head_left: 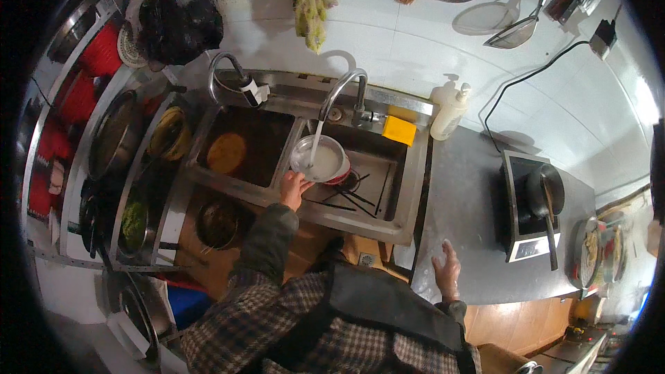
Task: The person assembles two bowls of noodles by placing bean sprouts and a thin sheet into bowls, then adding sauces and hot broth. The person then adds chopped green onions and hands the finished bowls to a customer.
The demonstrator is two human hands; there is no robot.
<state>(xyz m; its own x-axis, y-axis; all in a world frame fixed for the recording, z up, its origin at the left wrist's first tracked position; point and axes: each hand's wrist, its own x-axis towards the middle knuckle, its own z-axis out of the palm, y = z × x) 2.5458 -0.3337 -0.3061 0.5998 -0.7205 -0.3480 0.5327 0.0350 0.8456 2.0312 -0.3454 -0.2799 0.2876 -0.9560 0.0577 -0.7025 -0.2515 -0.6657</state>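
My left hand (294, 188) grips the near rim of a round, pale bowl (337, 161) over the right basin of the steel sink (395, 201). Water runs from the curved tap (361, 83) into the bowl, and whitish water shows inside. Under the bowl peeks something red that I cannot make out, and several thin dark sticks (358, 199) lie in the basin. My right hand (447, 269) is off to the right by the near edge of the steel counter (460, 201), fingers apart and holding nothing.
Brownish liquid with a round yellowish patch fills the left basin (227, 154). A yellow sponge (400, 131) and a white pump bottle (450, 114) stand behind the sink. Right, a dark pan (544, 187) sits on a cooktop (514, 166). Shelves (73, 187) with bowls rise at left.
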